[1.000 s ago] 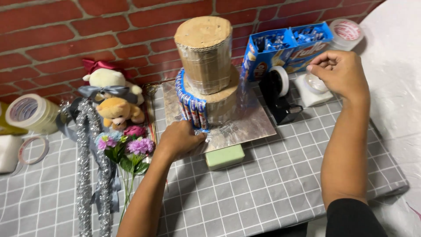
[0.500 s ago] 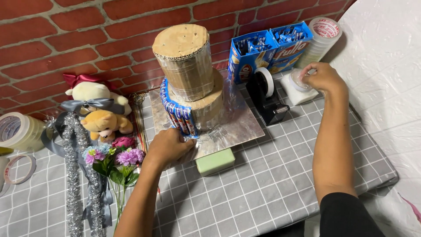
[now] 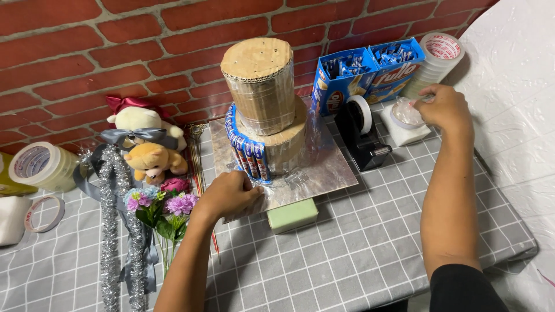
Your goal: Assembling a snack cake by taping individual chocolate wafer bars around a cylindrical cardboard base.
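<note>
Left hand (image 3: 226, 195): fingertips hidden against the foil-covered board (image 3: 324, 167), can't tell whether they grip its edge or just press on it. Right hand (image 3: 444, 108): fingertips curl over a small clear tape roll (image 3: 406, 112), contact point hidden; whether anything is pinched, can't tell. Both forearms cut off by the bottom edge. Lower cardboard tier (image 3: 286, 144) partly hidden by the blue wafer sticks (image 3: 247, 151) and by the upper cardboard cylinder (image 3: 261, 84). Contents of the blue boxes (image 3: 370, 75) too small to tell. White pad (image 3: 10, 218) cut off by the left edge. Tinsel garland (image 3: 108, 237) runs off the bottom. Plush bear (image 3: 151, 162) lower body hidden behind the artificial flowers (image 3: 165, 205).
</note>
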